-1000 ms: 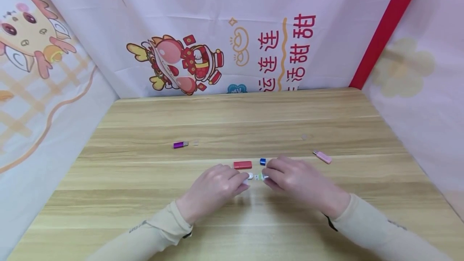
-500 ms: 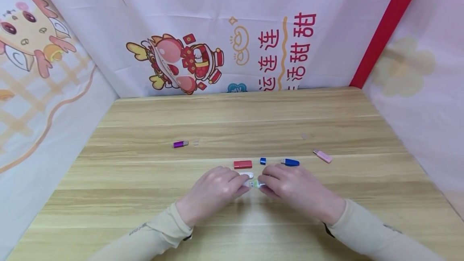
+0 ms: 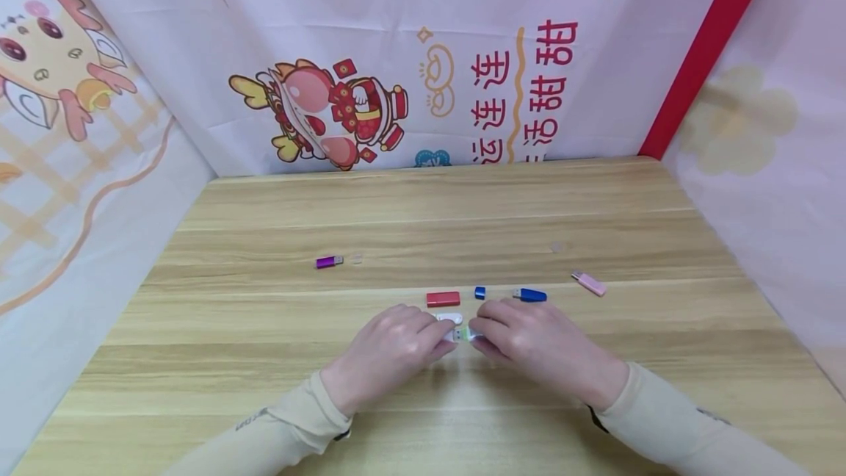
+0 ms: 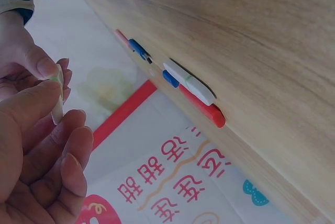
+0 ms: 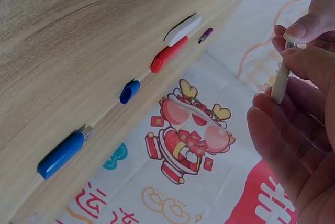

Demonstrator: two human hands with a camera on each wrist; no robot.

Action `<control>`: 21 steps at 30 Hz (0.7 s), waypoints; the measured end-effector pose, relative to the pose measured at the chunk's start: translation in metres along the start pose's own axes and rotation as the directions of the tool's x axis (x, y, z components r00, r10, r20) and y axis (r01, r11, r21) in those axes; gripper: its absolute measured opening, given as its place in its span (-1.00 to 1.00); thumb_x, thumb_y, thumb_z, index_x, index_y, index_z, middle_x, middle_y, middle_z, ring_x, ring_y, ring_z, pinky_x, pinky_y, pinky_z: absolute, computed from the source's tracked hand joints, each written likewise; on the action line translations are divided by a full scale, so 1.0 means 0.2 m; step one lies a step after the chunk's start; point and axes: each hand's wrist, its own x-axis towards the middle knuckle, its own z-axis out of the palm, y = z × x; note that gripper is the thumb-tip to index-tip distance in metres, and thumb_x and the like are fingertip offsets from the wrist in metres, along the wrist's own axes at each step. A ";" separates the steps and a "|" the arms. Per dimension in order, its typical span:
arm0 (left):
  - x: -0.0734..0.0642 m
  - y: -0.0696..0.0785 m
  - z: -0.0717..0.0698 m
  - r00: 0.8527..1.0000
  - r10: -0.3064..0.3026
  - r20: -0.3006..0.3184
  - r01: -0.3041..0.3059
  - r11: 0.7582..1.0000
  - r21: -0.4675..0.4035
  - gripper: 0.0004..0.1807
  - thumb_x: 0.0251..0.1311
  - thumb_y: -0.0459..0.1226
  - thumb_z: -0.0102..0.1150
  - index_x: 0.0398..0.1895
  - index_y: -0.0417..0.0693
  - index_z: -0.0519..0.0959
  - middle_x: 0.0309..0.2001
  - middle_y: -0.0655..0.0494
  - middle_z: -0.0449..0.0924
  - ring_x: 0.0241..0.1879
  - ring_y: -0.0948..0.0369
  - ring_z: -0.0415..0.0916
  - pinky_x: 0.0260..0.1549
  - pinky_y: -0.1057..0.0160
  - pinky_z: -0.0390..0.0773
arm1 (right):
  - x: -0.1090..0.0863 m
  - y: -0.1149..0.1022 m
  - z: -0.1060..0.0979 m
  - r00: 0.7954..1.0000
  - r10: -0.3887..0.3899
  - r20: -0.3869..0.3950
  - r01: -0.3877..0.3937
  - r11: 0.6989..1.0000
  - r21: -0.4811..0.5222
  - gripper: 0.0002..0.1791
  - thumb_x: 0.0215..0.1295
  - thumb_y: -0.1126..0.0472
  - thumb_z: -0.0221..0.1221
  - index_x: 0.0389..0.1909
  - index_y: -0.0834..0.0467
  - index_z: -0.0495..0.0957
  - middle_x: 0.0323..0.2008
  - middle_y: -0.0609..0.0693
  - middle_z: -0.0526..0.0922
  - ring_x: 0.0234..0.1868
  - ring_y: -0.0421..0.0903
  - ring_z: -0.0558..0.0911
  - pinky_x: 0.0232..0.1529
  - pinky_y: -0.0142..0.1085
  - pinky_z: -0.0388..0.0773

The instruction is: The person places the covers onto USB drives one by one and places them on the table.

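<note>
Above the bench [image 3: 456, 417], fingers of my right hand [image 3: 538, 336] pinch a USB stick [image 5: 280, 85], lengthwise left-to-right, metal plug [image 3: 457, 335] leftward. It's white, banded green. My left fingers [image 3: 436, 331] pinch a white piece [image 4: 56, 111].

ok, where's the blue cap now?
Head view, just right of centre: the blue cap lies on the table between the red stick on its left and the blue USB stick on its right, just beyond the right hand.
</note>
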 end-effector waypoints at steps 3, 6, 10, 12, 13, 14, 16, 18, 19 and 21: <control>0.00 0.00 0.00 1.000 -0.001 -0.006 0.001 1.000 -0.006 -0.74 0.09 -0.23 0.47 -0.22 -0.17 0.68 -0.43 0.17 0.67 -0.48 0.32 0.57 -0.35 0.37 0.62 | 0.00 0.00 0.00 1.000 0.001 0.000 -0.001 1.000 -0.006 -0.79 0.08 0.24 0.47 -0.27 0.16 0.69 -0.32 -0.09 0.63 -0.39 -0.19 0.62 -0.35 -0.37 0.64; 0.00 0.00 0.00 1.000 -0.004 -0.009 0.004 1.000 -0.011 -0.74 0.08 -0.23 0.48 -0.23 -0.17 0.68 -0.44 0.17 0.66 -0.48 0.33 0.57 -0.35 0.36 0.62 | 0.01 0.00 0.00 1.000 0.006 0.003 -0.006 1.000 -0.010 -0.80 0.09 0.24 0.47 -0.28 0.15 0.69 -0.32 -0.09 0.63 -0.40 -0.20 0.61 -0.37 -0.38 0.63; 0.00 0.00 0.00 1.000 -0.016 0.003 0.016 0.999 -0.029 -0.76 0.10 -0.23 0.46 -0.23 -0.17 0.68 -0.44 0.17 0.66 -0.48 0.33 0.56 -0.36 0.37 0.62 | 0.01 0.00 0.00 1.000 0.003 -0.003 -0.003 1.000 -0.016 -0.81 0.09 0.25 0.46 -0.29 0.16 0.67 -0.33 -0.09 0.61 -0.41 -0.21 0.59 -0.40 -0.40 0.61; 0.00 0.00 0.00 1.000 -0.019 0.004 0.019 0.999 -0.033 -0.76 0.10 -0.23 0.46 -0.23 -0.17 0.68 -0.44 0.17 0.66 -0.48 0.33 0.56 -0.38 0.37 0.61 | 0.01 0.00 0.00 1.000 -0.004 -0.014 0.003 1.000 -0.022 -0.80 0.08 0.26 0.46 -0.30 0.17 0.66 -0.33 -0.08 0.60 -0.41 -0.20 0.58 -0.41 -0.40 0.60; 0.00 0.00 0.00 1.000 -0.022 0.005 0.022 0.999 -0.038 -0.76 0.11 -0.24 0.46 -0.23 -0.18 0.68 -0.44 0.17 0.65 -0.48 0.32 0.55 -0.39 0.37 0.61 | 0.01 0.00 0.00 1.000 -0.005 -0.017 0.004 1.000 -0.023 -0.80 0.08 0.27 0.46 -0.29 0.17 0.65 -0.33 -0.08 0.59 -0.41 -0.20 0.58 -0.41 -0.40 0.60; 0.00 0.00 0.00 1.000 -0.025 0.004 0.025 0.999 -0.043 -0.77 0.11 -0.24 0.45 -0.23 -0.18 0.68 -0.44 0.17 0.65 -0.49 0.32 0.54 -0.40 0.36 0.60 | 0.01 0.00 0.01 1.000 -0.005 -0.018 0.004 1.000 -0.022 -0.79 0.08 0.27 0.46 -0.29 0.18 0.65 -0.32 -0.07 0.59 -0.40 -0.20 0.58 -0.40 -0.40 0.60; 0.00 0.00 0.00 1.000 -0.030 0.005 0.030 0.998 -0.049 -0.78 0.12 -0.25 0.44 -0.23 -0.18 0.67 -0.45 0.18 0.63 -0.50 0.32 0.53 -0.42 0.36 0.58 | 0.01 0.00 0.01 1.000 -0.007 -0.018 0.006 1.000 -0.025 -0.78 0.08 0.28 0.46 -0.28 0.19 0.65 -0.32 -0.06 0.59 -0.39 -0.20 0.58 -0.39 -0.40 0.60; 0.01 0.00 0.00 0.999 -0.038 0.014 0.038 0.998 -0.058 -0.80 0.16 -0.25 0.41 -0.23 -0.17 0.67 -0.45 0.18 0.63 -0.50 0.32 0.52 -0.44 0.36 0.57 | 0.02 0.00 0.01 1.000 -0.003 -0.011 0.003 1.000 -0.023 -0.78 0.08 0.27 0.46 -0.27 0.19 0.66 -0.31 -0.06 0.60 -0.38 -0.19 0.58 -0.37 -0.40 0.61; 0.01 0.00 0.00 0.999 -0.044 0.020 0.046 0.996 -0.070 -0.81 0.18 -0.26 0.39 -0.23 -0.18 0.67 -0.45 0.18 0.63 -0.50 0.32 0.52 -0.44 0.36 0.57 | 0.02 0.00 0.01 1.000 -0.002 -0.007 0.002 1.000 -0.021 -0.78 0.09 0.27 0.46 -0.26 0.20 0.66 -0.31 -0.06 0.60 -0.38 -0.20 0.58 -0.36 -0.41 0.61; 0.01 0.00 0.00 0.998 -0.049 0.027 0.050 0.996 -0.077 -0.82 0.20 -0.25 0.38 -0.23 -0.18 0.67 -0.44 0.17 0.64 -0.50 0.31 0.52 -0.44 0.36 0.57 | 0.03 -0.01 0.01 1.000 -0.002 0.000 0.002 1.000 -0.020 -0.78 0.09 0.26 0.46 -0.26 0.20 0.66 -0.31 -0.05 0.60 -0.38 -0.19 0.58 -0.35 -0.42 0.61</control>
